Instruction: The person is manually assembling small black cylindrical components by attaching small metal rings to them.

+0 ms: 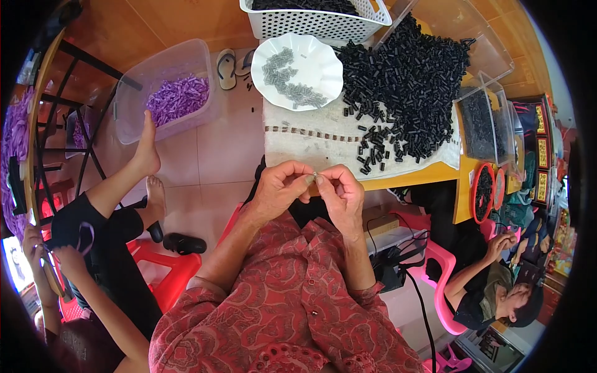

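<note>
My left hand (283, 186) and my right hand (341, 194) meet in front of my chest, just off the table's near edge. Thumb and forefinger of each are pinched around one tiny pale piece (314, 177), mostly covered by the fingertips. Ahead of them, a white scalloped plate (326, 74) carries many small clear, tube-like pieces (280, 68). To its right a large heap of short black tubular pieces (416, 81) spreads over a cream cloth (298, 146), thinning out toward my right hand.
A white perforated basket (317, 26) of black pieces stands behind the plate. Clear bins (485, 124) line the right side. A tub (199, 56) of purple pieces sits on the floor at left. One person (93, 267) sits at left, another (491, 286) at right on a pink chair (441, 280).
</note>
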{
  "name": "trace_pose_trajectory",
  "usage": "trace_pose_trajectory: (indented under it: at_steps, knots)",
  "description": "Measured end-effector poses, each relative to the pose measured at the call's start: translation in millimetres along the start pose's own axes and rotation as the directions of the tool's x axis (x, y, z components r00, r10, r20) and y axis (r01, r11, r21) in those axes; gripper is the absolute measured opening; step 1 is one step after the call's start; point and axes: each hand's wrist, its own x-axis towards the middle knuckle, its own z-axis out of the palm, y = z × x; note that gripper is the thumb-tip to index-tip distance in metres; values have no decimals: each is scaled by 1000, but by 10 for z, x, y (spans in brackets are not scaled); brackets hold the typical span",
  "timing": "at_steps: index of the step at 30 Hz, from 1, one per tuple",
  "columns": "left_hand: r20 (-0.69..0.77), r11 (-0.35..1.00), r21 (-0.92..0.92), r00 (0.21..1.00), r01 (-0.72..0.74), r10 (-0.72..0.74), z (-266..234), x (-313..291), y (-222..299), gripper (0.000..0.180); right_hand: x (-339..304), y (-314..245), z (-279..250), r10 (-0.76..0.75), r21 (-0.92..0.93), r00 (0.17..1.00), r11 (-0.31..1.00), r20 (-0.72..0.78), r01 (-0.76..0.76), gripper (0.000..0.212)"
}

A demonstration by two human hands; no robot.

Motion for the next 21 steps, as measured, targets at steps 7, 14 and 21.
trace_pose_trajectory:
  at_steps: [7,14,21]
  knots:
    - [38,997,59,998,49,-52,6,2,80,13,15,-26,-16,-21,58,1000,998,-3,21,7]
    - [-5,996,52,998,68,-68,23,13,28,14,21,7,-21,-91,-65,993,993,75,96,14]
    - [-32,969,242,998,-47,56,94,8,51,14,34,-9,-18,-140,-106,989,984,52,145,12]
